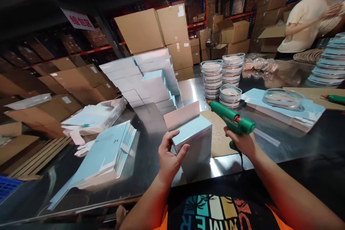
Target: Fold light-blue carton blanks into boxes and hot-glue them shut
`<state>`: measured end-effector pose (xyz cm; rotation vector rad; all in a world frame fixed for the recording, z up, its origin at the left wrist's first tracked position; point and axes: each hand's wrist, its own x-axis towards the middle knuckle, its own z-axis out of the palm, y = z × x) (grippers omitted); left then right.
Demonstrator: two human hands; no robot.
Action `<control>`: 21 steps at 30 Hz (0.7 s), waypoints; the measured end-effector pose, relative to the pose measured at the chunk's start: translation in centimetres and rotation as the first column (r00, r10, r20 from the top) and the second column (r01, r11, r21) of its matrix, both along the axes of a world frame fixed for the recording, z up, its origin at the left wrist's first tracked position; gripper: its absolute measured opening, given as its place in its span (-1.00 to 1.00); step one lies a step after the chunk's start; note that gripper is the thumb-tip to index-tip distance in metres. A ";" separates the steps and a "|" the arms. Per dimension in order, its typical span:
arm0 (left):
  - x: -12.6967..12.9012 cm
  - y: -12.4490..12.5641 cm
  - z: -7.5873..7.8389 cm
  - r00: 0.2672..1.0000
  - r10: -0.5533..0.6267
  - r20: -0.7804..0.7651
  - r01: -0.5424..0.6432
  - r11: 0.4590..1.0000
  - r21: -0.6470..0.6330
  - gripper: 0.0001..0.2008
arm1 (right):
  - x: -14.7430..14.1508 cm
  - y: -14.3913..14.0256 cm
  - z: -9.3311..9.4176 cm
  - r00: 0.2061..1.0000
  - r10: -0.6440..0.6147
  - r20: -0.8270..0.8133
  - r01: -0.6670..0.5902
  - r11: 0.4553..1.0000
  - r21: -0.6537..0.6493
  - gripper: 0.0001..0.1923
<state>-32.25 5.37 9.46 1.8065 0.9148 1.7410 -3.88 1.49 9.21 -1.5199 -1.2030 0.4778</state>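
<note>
My left hand (pixel 172 153) grips the near left corner of a light-blue and white cardboard box (pixel 198 147), thumb on the front and fingers over the top edge. The box stands upright on the metal table, and a pale pink flap (pixel 183 115) sticks up along its far side. In my right hand (pixel 244 140) is a green hot glue gun (pixel 229 116), its orange nozzle pointing left, above and to the right of the box. A clear glue stick trails from the gun's back end, and its cord hangs down. Beneath the gun lies a brown cardboard sheet (pixel 218 140).
Flat blue box blanks (pixel 107 151) lie stacked at left beside a white basket (pixel 115 111). Finished-looking white boxes (pixel 151 79) are piled behind. Clear round containers (pixel 212 79) stand at the back right. More blanks (pixel 283 107) and another green glue gun (pixel 335 99) lie right. Another person (pixel 304 21) stands across the table.
</note>
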 end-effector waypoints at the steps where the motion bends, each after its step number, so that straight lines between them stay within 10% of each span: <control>1: 0.0 0.0 0.2 0.999 -0.017 0.043 0.018 0.999 -0.029 -0.54 | 0.4 0.8 -0.5 0.997 0.016 -0.076 -0.018 0.999 -0.028 -0.63; 5: 0.0 0.2 0.5 0.971 -0.090 0.221 0.131 0.975 -0.178 -0.44 | 1.7 3.7 -2.0 0.887 0.076 -0.456 -0.213 0.942 -0.258 -0.51; 10: -0.5 0.6 0.4 0.911 -0.152 0.383 0.278 0.913 -0.300 -0.37 | 4.4 4.3 -2.7 0.996 -0.087 -0.020 0.066 0.871 -0.487 -0.41; 13: -0.4 0.7 0.5 0.892 -0.178 0.415 0.314 0.905 -0.286 -0.36 | 4.4 3.4 -1.3 0.990 -0.116 0.079 0.138 0.904 -0.405 -0.51; 16: 0.2 0.8 0.4 0.882 -0.226 0.413 0.348 0.903 -0.250 -0.37 | 1.1 2.3 1.5 0.992 0.072 -0.107 -0.087 0.984 -0.153 -0.45; 21: 0.9 1.1 -0.5 0.908 -0.314 0.278 0.368 0.914 -0.168 -0.40 | -5.1 1.0 5.2 0.797 0.462 -0.389 -0.448 0.884 0.131 -0.30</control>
